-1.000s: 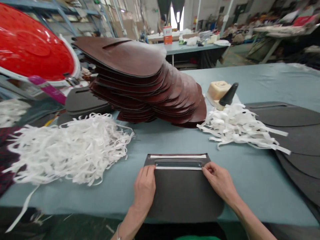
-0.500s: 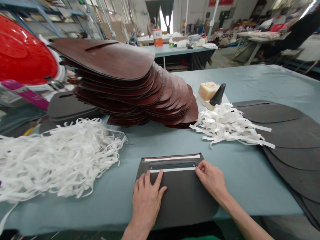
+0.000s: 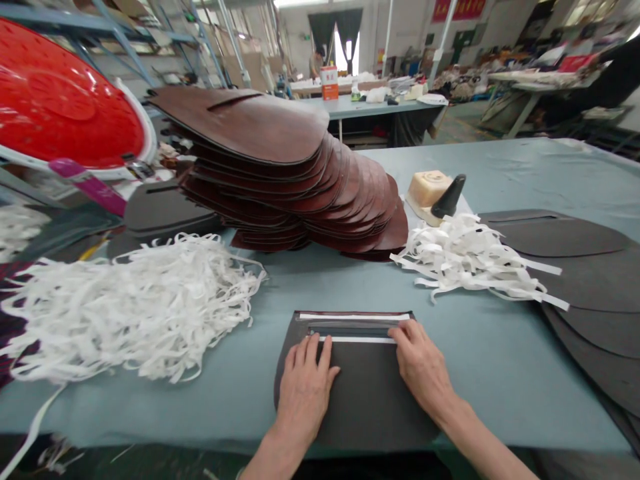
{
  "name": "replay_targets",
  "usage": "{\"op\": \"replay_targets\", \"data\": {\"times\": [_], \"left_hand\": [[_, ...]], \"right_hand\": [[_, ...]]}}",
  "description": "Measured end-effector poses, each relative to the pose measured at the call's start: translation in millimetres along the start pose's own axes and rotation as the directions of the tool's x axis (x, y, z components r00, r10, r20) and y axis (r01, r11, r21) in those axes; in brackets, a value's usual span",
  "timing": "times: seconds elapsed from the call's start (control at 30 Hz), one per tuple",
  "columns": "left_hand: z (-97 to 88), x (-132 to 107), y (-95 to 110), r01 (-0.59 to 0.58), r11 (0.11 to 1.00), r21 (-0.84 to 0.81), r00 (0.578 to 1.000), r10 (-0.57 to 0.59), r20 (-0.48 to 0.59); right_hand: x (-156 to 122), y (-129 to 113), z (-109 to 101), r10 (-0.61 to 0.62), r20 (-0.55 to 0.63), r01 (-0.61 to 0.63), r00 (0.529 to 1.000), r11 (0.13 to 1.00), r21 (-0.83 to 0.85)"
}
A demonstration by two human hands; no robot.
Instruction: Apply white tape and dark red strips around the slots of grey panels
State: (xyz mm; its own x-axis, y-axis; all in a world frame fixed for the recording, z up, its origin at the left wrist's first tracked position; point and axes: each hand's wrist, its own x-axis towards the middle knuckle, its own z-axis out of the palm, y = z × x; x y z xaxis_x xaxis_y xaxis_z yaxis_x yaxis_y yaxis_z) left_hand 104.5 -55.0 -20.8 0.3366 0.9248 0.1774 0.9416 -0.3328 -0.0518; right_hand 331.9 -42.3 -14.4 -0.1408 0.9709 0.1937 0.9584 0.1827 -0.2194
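A dark grey panel (image 3: 370,400) lies on the table's front edge, its far edge straight with a thin brown rim. Near that edge it has a long narrow slot (image 3: 350,331). One white strip (image 3: 345,317) runs beyond the slot and another white strip (image 3: 357,340) along its near side. My left hand (image 3: 307,383) rests flat on the panel with fingers apart, fingertips at the near strip's left end. My right hand (image 3: 420,363) has its thumb and fingers closed at that strip's right end; the exact contact is partly hidden.
Left of the panel is a big heap of white strips (image 3: 130,313); a smaller pile of strips (image 3: 465,257) lies right. Brown slotted panels (image 3: 280,133) are stacked behind. A yellowish block (image 3: 427,190) holds a black cone (image 3: 449,195). Grey panels (image 3: 590,273) overlap at right.
The view has shifted, so the scene sits further right. My right fingertips have moved slightly left over the slot's right end. My left hand remains flat on the panel.
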Motion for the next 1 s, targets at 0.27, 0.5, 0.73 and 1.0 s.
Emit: {"op": "replay_targets", "data": {"times": [0.27,0.5,0.73,1.0], "left_hand": [[-3.1,2.0,-6.1,0.009,0.994,-0.113,1.000,-0.005,0.030],[-6.9,8.5,-15.8,0.027,0.962,-0.270,1.000,-0.030,-0.006],[2.1,21.9,-48.3,0.434,0.784,-0.444,0.876,-0.483,0.005],[-31.8,51.8,-96.7,0.440,0.539,-0.718,0.877,-0.431,0.213]], "right_hand": [[-1.7,-28.8,12.2,-0.348,0.064,0.350,0.935,0.937,-0.018],[7.2,-34.5,12.4,-0.314,0.038,0.314,0.949,0.949,0.006],[28.6,-46.4,30.1,-0.393,-0.065,0.398,0.917,0.891,0.217],[27.4,-27.0,40.5,-0.355,-0.142,0.381,0.924,0.891,0.246]]}}
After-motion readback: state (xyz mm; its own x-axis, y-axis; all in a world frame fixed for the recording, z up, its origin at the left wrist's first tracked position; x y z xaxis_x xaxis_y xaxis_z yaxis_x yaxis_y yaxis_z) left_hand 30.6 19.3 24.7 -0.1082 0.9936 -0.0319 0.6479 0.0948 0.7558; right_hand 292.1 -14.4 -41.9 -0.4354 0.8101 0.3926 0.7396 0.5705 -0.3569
